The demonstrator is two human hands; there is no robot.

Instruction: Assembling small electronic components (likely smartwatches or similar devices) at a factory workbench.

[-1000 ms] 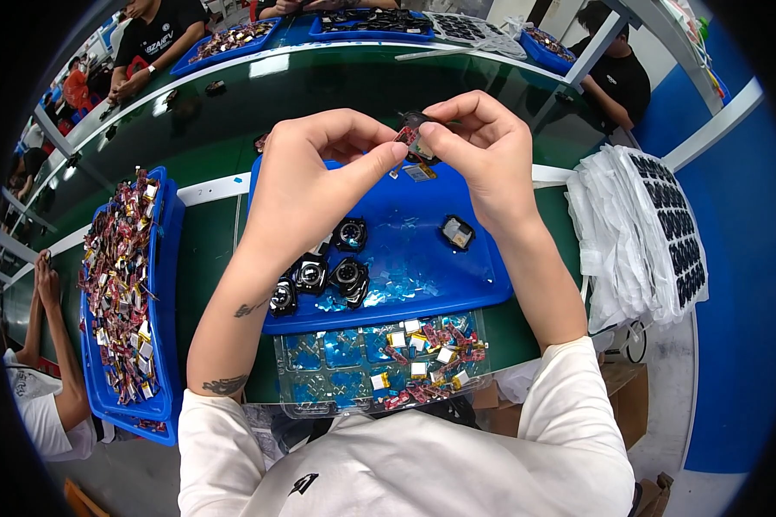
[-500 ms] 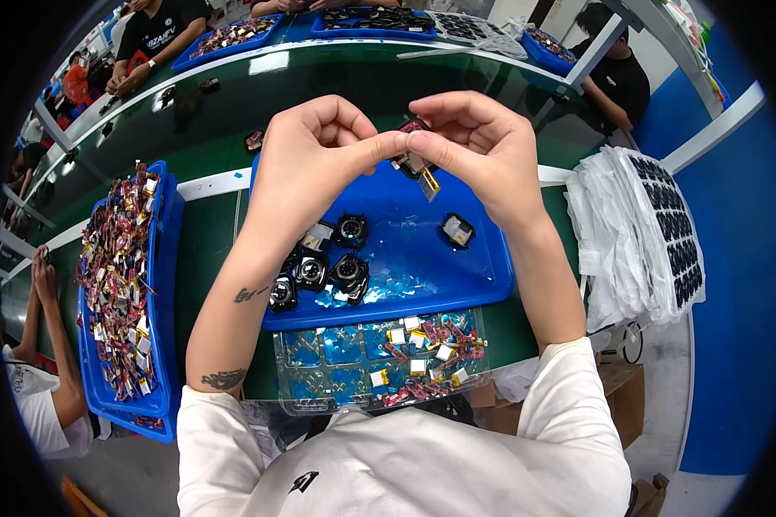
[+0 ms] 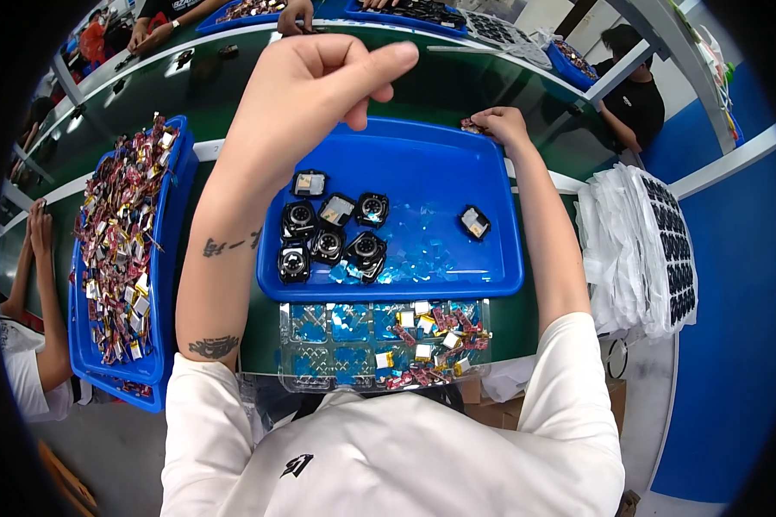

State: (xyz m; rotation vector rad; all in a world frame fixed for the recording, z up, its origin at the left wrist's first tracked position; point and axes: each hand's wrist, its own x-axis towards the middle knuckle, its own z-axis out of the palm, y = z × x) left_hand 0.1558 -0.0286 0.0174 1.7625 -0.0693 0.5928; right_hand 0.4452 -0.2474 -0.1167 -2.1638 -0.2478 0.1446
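My left hand point(image 3: 332, 77) is raised over the far edge of the blue tray point(image 3: 422, 138), fingers curled and thumb laid along them. Whatever lies inside that grip, if anything, is hidden. At the tray's far right corner, my right hand point(image 3: 504, 127) pinches a small reddish circuit board point(image 3: 472, 127), partly covered by the fingertips. Several black watch-like housings point(image 3: 328, 245) sit in the left half of the tray, some with round backs up. One black housing with a pale battery point(image 3: 474, 222) lies apart at the right. Blue film scraps point(image 3: 405, 258) are scattered between them.
A clear compartment tray point(image 3: 289, 370) with red boards, batteries and blue film lies nearest me. To the left stands a blue bin point(image 3: 177, 172) heaped with boards and batteries. Stacked white sheets with black parts point(image 3: 634, 250) are at right. Co-workers sit across and at left.
My hands have parted from the piece both were pinching. The left has gone up; the right has moved right to the tray's far corner. The view has shifted, exposing more housings.
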